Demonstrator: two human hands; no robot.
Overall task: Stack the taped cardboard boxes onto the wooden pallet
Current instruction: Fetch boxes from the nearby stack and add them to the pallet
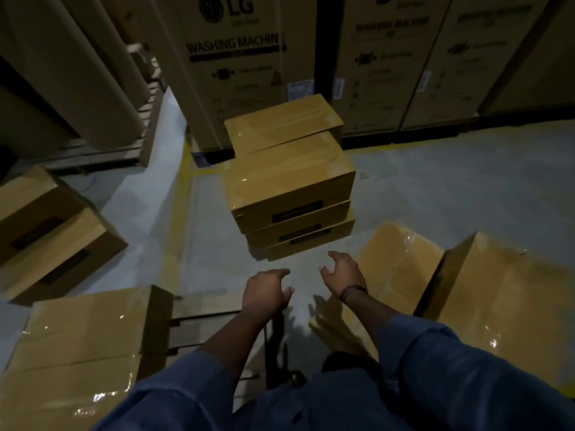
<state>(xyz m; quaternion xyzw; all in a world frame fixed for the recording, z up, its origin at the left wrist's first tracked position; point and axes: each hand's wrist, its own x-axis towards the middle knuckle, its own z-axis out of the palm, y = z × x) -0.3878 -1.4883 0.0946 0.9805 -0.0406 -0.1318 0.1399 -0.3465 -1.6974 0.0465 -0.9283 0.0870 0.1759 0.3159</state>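
A stack of taped cardboard boxes (289, 181) stands on the grey floor straight ahead, with another taped box (281, 122) behind it. My left hand (266, 292) and my right hand (343, 270) reach forward, empty, fingers loosely curved, a short way in front of the stack's base. The wooden pallet (202, 309) shows below my left hand. On it, at the lower left, sits a taped box (87, 334). Two more taped boxes (401, 265) (504, 293) lie at the right.
Tall washing-machine cartons (236, 57) form a wall at the back. Two boxes (53, 231) are stacked at the left, beside large cardboard rolls (71, 73) on another pallet. A yellow floor line (182, 188) runs along the floor.
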